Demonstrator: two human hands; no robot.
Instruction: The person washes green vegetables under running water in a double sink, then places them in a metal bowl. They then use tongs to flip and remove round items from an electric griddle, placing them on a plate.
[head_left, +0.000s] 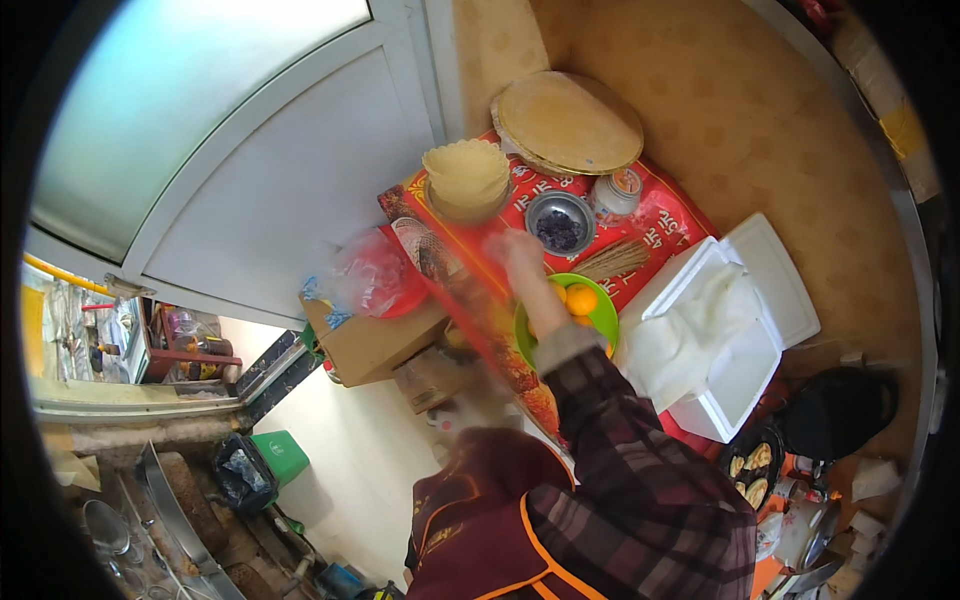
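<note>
My right hand (517, 251), blurred, reaches from a plaid sleeve over the red printed cover (480, 259) of a table. It is just left of a metal bowl with dark contents (561, 223); whether its fingers hold anything cannot be told. Below the hand, partly behind my wrist, a green bowl (613, 330) holds several orange round fruits or yolks (581, 299). A stack of pale scalloped-edged wrappers or liners (466, 176) stands above left. A straw brush (613, 259) lies to the right, near a lidded jar (616, 196). My left hand is out of view.
A round board (571, 124) lies at the table's far end. At right stands an open white foam box (739, 390) with white cloth, beside a dark pan with food (752, 466). Left are a cardboard box (382, 341), a red basin with plastic (405, 289) and a green bin (279, 459).
</note>
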